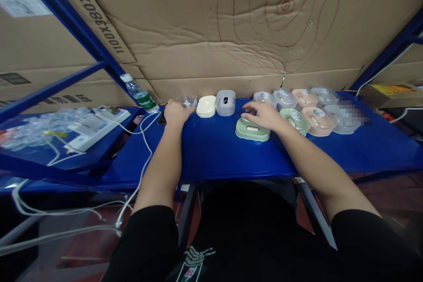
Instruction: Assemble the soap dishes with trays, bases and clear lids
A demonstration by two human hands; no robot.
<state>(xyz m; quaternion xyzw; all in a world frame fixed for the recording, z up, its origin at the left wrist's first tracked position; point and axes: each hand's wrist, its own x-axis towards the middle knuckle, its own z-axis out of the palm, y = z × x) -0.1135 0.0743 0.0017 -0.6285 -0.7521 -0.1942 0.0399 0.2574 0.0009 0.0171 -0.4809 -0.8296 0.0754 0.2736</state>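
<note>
Black shirt (251,233) nearest, green case under the right hand

Black shirt with white print fills the lower middle, just before the blue surface (214,154). On this surface, the green case (253,135) lies flat at the middle, near the front edge. It is rounded, pale and matte, with a whitish oval piece on its top. The right hand (264,115) is open above its rear side, with fingers loosely bent; I cannot tell if they touch it.

The left hand (176,112) is at a clear container (187,101), but whether it is gripping, I cannot tell. Beside it stand a cream container (206,106), open and with nothing seen inside, and a grey container (225,106) with a dark oval slot.

To the right, cases with clear lids (306,110) stand in two rows, coloured grey, pink and green; several carry round labels. Behind the left hand, a bottle (142,97) with green label and white cap holds clear liquid.
</note>
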